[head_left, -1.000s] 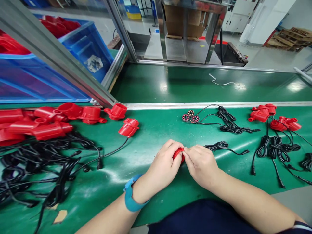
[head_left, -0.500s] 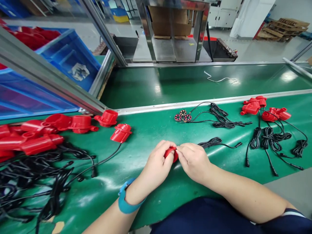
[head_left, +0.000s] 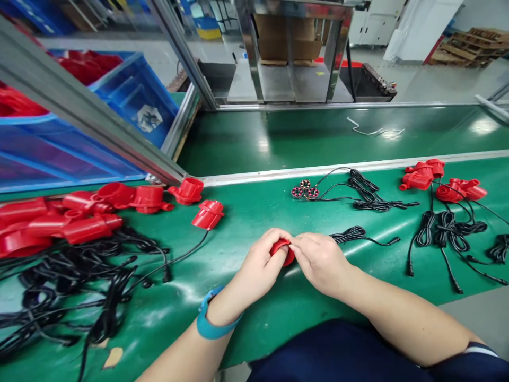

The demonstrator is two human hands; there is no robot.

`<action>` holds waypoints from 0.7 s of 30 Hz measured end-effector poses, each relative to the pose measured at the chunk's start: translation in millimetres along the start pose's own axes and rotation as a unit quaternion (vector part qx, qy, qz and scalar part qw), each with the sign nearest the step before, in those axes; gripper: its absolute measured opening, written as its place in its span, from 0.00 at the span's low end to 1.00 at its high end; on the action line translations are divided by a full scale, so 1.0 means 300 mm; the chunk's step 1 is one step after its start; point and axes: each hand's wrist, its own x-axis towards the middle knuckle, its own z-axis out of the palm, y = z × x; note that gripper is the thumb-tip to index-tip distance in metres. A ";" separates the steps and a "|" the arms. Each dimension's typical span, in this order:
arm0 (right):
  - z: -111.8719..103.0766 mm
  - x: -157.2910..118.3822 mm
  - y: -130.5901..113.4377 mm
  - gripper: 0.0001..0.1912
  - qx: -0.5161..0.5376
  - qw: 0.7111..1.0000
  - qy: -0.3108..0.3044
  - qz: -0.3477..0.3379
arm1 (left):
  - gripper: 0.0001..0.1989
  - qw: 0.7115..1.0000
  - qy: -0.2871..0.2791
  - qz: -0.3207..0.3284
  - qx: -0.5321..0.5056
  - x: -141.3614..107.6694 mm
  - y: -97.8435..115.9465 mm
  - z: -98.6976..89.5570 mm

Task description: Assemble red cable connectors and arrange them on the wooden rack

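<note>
Red housing: in the hands, near side of green bench. Blue crate far left, red parts inside. Pile of red fittings on bench left, tangled black cables nearer. More red fittings with cables at right. Left hand pinches housing, thumb and fingers around it. Right hand: fingertips pressed together at its rim, can't tell on what. Coiled cable just beyond right hand. Three small round boards, wired, farther back.
</note>
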 end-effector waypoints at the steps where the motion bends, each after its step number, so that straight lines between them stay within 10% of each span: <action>1: -0.007 0.000 -0.001 0.08 0.009 1.000 0.014 -0.013 | 0.09 1.000 -0.010 -0.015 -0.015 -0.002 0.003 -0.007; 7: -0.033 -0.015 0.001 0.07 0.038 0.999 -0.001 -0.039 | 0.09 0.989 -0.121 -0.054 -0.064 -0.006 0.021 -0.013; 14: -0.051 -0.010 0.000 0.09 0.055 0.997 -0.049 -0.033 | 0.05 0.992 -0.090 -0.054 -0.076 -0.008 0.016 0.007; 21: -0.034 -0.035 -0.018 0.14 0.035 0.998 -0.028 -0.033 | 0.12 0.961 -0.185 -0.092 -0.186 0.003 0.018 -0.028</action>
